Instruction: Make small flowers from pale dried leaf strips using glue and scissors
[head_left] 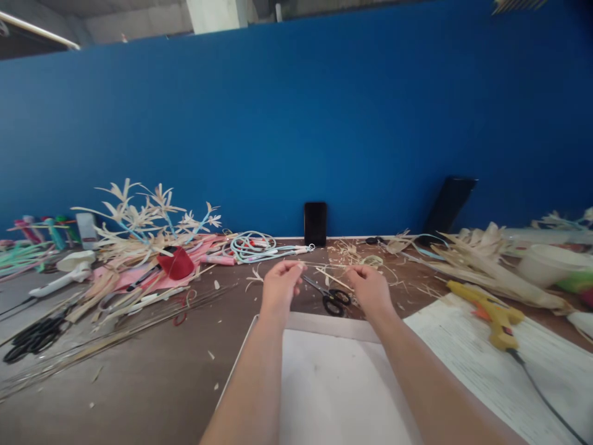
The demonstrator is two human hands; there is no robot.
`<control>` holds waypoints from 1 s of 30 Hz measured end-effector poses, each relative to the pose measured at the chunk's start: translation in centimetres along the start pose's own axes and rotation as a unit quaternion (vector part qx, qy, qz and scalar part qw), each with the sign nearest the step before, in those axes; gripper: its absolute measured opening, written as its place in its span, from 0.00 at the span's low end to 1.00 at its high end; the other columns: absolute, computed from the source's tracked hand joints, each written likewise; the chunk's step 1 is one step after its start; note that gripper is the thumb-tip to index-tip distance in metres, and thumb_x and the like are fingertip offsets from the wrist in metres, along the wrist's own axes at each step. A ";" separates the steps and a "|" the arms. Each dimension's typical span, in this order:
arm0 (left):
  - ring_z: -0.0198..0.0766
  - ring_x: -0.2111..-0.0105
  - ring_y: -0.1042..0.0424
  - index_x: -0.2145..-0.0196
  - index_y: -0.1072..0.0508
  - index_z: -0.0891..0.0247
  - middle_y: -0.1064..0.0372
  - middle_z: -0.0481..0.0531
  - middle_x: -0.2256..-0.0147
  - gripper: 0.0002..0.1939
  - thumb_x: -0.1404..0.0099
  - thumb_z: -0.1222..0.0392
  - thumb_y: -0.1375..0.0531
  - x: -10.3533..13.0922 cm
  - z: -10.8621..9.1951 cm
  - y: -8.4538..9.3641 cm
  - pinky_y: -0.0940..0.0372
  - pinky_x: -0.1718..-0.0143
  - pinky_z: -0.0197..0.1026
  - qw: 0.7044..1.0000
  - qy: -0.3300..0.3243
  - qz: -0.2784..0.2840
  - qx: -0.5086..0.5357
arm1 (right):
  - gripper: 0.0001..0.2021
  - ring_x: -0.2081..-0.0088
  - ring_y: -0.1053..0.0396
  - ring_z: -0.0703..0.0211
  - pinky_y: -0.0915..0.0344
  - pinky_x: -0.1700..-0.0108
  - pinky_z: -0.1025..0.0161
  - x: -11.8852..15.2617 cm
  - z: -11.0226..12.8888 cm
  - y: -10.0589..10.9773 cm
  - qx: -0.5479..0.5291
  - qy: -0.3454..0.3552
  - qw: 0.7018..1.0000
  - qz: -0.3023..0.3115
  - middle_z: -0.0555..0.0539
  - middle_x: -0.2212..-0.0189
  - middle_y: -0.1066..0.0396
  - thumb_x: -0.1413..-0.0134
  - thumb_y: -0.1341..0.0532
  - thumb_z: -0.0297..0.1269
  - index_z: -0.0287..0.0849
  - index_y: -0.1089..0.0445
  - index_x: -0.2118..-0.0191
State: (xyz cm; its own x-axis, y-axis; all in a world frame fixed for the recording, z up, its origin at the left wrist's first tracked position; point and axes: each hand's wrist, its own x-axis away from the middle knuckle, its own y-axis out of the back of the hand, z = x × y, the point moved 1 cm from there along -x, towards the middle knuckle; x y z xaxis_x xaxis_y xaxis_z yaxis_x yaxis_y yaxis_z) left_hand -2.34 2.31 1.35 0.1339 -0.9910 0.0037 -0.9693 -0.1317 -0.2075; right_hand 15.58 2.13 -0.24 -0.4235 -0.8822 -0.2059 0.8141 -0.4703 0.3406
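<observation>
Above the far edge of a shallow white box lid (331,324), my left hand (281,284) is pinched closed on the end of a thin pale strand (324,266). The strand runs across to my right hand (370,287), whose thumb and forefinger are also pressed together on it. Whether it is fibre or thread, I cannot tell. Between and below the hands lie scissors (333,301) with black handles, blades pointing toward my left hand. A pale thin stick (332,279) lies just beyond them, among fibre scraps (349,252).
Dried-husk flowers (143,216), a red ribbon roll (176,262), coiled pale-blue cord (252,247) and black scissors (37,334) lie left. A phone (315,224) leans on the blue partition (296,123). Right are a yellow glue gun (498,315) with cable, papers (454,346) and husks (491,262).
</observation>
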 end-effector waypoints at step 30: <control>0.28 0.73 0.28 0.67 0.31 0.72 0.27 0.58 0.66 0.06 0.45 0.71 0.40 0.0 0.3 0.3 0.31 0.74 0.27 0.961 0.166 0.106 0.193 | 0.08 0.79 0.38 0.71 0.45 0.86 0.76 -0.1 -0.4 -0.6 -0.399 -0.160 0.892 0.142 0.44 0.64 0.28 0.60 0.35 0.34 0.39 0.33 0.72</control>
State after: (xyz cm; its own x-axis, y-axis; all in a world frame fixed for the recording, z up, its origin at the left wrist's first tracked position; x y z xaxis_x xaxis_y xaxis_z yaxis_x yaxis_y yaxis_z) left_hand -2.57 2.27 0.96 -0.1941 -0.9559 0.2205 -0.8104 0.0296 -0.5851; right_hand 15.30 2.48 -0.77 -0.1436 -0.9845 0.1011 0.8758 -0.1740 -0.4503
